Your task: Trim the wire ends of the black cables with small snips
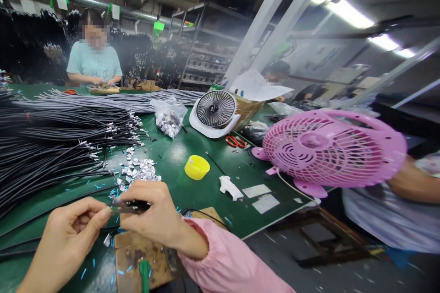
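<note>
My left hand (74,233) is closed in a pinch, thumb against forefinger, on what looks like a thin wire end; the fingertips hide most of it. My right hand (158,215) is closed around a small dark metal hand tool (132,207), whose narrow tip points at the left fingertips. Its exact kind is hard to make out. Black cables (20,245) pass behind my left hand. Silvery foil scraps (140,169) and blue bits lie just beyond both hands. Below my right hand is a worn wooden block (144,252) with a green-handled piece (145,274) on it.
Bundles of black cable (62,123) cover the left side, with grey cables (137,100) behind. A bag of parts (170,116), a white fan (216,112), orange scissors (236,141), a yellow ring (197,167) and a pink fan (330,151) stand beyond. A co-worker (94,62) sits opposite.
</note>
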